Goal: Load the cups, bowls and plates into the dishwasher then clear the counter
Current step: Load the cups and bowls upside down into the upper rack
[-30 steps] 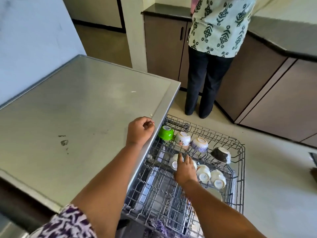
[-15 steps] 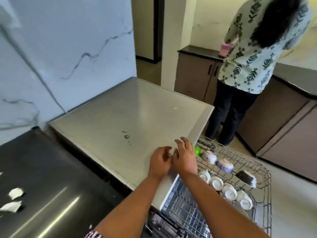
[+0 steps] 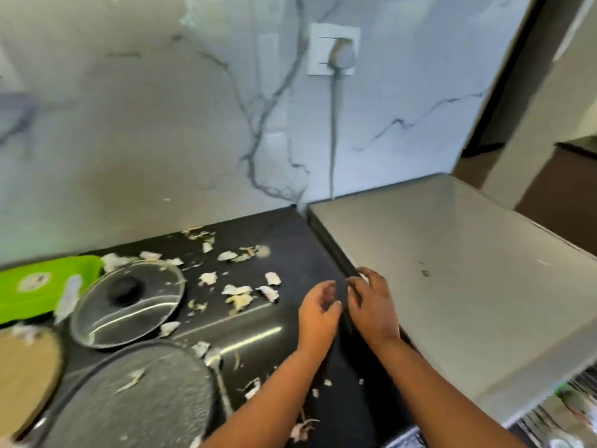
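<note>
Both hands hover low over the right end of the dark surface (image 3: 290,240), right at the seam where it meets the raised steel top (image 3: 452,270) beside it. The left hand (image 3: 318,315) has its fingers and thumb loosely curled toward each other and nothing shows between them. The right hand (image 3: 373,307), just beside it, is palm down with the fingers bent and spread, the fingertips at the steel top's near edge (whether they actually press on it is hard to tell through the blur), and it holds nothing either. Pale scraps (image 3: 239,294) are strewn over the dark surface from the wall to the front edge. To their left lies a glass lid (image 3: 129,302) with a black knob (image 3: 124,291), partly over a green tray (image 3: 38,286). Nearer the camera sits a grey speckled pan (image 3: 139,399), and a round wooden board (image 3: 26,367) shows at the left border. The dishwasher rack (image 3: 565,415) peeks out below the steel top in the lower right corner, too smeared to make out the crockery in it beyond a green blur (image 3: 563,388). A marbled wall (image 3: 161,124) rises behind, with a socket (image 3: 334,48) whose cord (image 3: 332,140) drops behind the steel top.
</note>
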